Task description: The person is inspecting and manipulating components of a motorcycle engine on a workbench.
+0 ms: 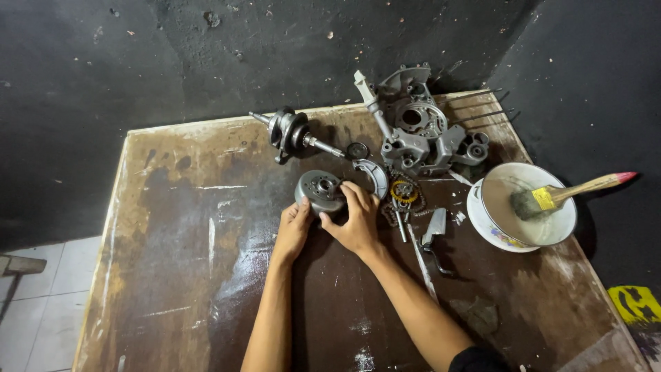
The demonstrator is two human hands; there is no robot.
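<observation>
Both hands grip the round grey flywheel [321,191] near the middle of the stained worktable [172,275]. The left hand [295,229] supports its lower edge with fingers closed on it, and the right hand [355,219] clamps its side, so it sits steady.

We see a worn wooden table [206,275], its dark finish scuffed and streaked pale. The round part [319,191] under both hands is dull grey metal, like the cast engine casing [420,138] (matt, slightly grimy). The bowl [530,234] looks glossy enamel; the brush [585,187] handle is bare wood.
</observation>
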